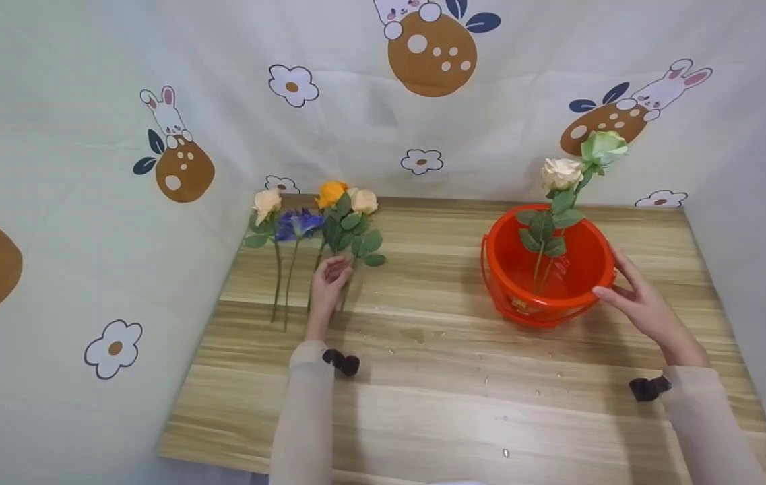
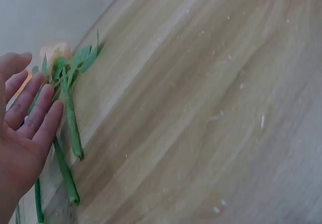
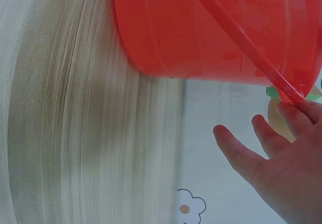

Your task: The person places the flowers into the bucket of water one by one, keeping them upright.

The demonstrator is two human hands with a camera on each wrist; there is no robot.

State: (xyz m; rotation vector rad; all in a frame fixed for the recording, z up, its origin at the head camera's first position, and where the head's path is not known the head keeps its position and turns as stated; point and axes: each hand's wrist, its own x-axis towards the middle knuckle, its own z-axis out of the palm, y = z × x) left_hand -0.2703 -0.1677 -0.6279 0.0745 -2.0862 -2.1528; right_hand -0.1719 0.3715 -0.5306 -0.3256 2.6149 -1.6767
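My left hand (image 1: pixel 330 286) hovers over the stems of an orange rose (image 1: pixel 333 194) and a peach rose (image 1: pixel 364 201). In the left wrist view its fingers (image 2: pixel 37 113) are loosely extended beside green stems (image 2: pixel 73 128), with nothing between them. Left of that hand lie a blue-purple flower (image 1: pixel 298 224) and another peach rose (image 1: pixel 267 204). My right hand (image 1: pixel 645 306) touches the rim of a red bucket (image 1: pixel 524 296), its fingers (image 3: pixel 236 148) fairly straight. Inside the bucket a cream rose (image 1: pixel 562 174) and a pale green rose (image 1: pixel 603 148) lean against the far rim.
Everything stands on a wood-grain table (image 1: pixel 423 377) with scattered water drops (image 1: pixel 506 453). A pale cloth (image 1: pixel 356 128) printed with rabbits and flowers hangs behind and at the sides. The bucket's handle (image 3: pixel 241 38) hangs down its side.
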